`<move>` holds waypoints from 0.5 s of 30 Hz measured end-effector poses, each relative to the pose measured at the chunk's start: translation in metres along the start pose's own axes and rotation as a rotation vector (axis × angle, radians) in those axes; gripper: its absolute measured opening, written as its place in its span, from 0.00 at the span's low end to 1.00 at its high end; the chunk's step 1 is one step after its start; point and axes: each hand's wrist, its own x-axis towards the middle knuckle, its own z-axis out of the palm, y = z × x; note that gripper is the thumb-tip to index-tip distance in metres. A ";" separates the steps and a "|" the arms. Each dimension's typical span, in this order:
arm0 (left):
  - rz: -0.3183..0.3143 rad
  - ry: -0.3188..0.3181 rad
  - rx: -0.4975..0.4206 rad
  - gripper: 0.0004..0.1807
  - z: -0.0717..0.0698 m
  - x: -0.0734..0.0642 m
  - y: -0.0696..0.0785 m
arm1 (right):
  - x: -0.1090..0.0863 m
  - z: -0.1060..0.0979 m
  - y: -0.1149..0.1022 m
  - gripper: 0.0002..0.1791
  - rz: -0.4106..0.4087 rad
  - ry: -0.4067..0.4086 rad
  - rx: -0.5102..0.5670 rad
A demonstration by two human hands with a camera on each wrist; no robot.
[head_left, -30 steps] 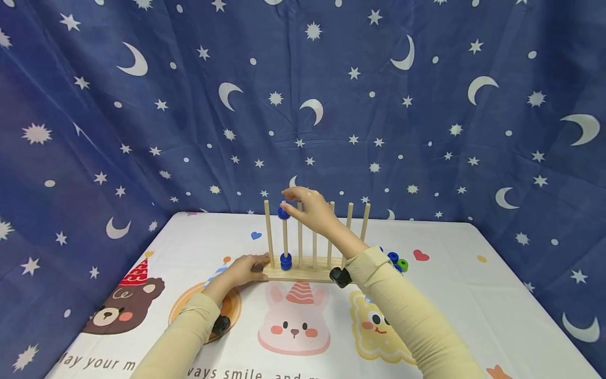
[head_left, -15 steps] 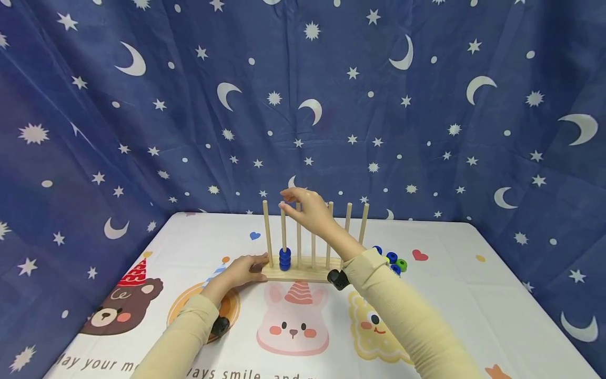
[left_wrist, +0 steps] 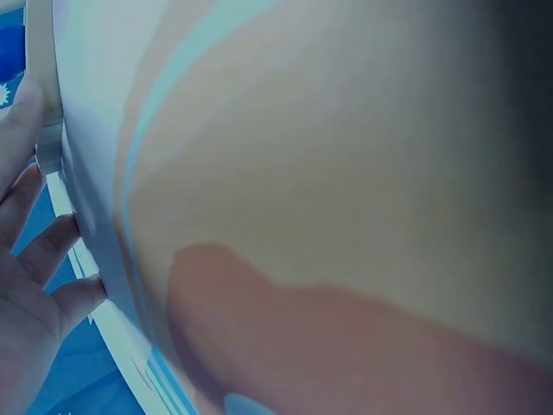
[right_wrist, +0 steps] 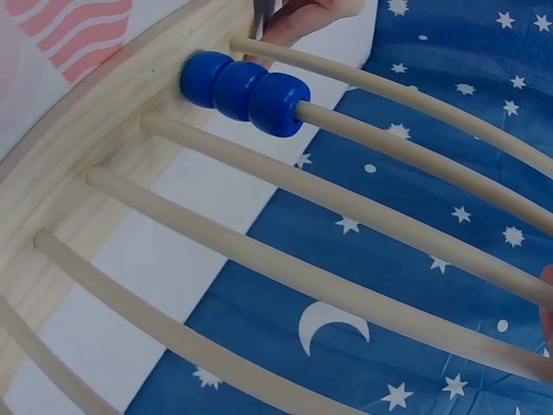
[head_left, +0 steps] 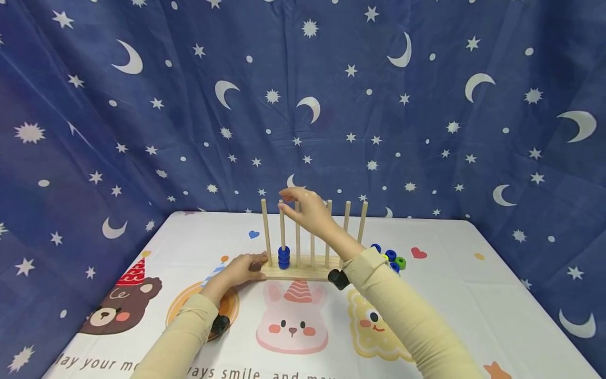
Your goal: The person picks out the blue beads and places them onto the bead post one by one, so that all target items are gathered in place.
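Observation:
A wooden peg stand (head_left: 303,271) with a row of several upright pegs stands on the table. Three blue beads (head_left: 283,257) are stacked at the bottom of its second peg from the left; the right wrist view shows the blue beads (right_wrist: 238,91) touching each other. My left hand (head_left: 240,270) holds the left end of the stand's base between thumb and fingers. Up at the tops of the pegs, my right hand (head_left: 310,210) has its fingers loosely bent with nothing between them, thumb tip beside the second peg.
Right of the stand, partly behind my right sleeve (head_left: 379,279), lie loose beads: several blue, a green bead (head_left: 400,262) and a yellow one. A printed white cloth (head_left: 440,316) covers the table. Behind it hangs a blue star-and-moon curtain (head_left: 265,142).
One blue bead has dropped from the top of the second peg, beneath my right fingers, onto the two below it. Both hands have stayed almost where they were.

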 end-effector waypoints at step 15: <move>0.005 -0.007 0.004 0.29 0.000 0.000 0.000 | 0.003 -0.010 0.005 0.17 -0.037 -0.092 0.020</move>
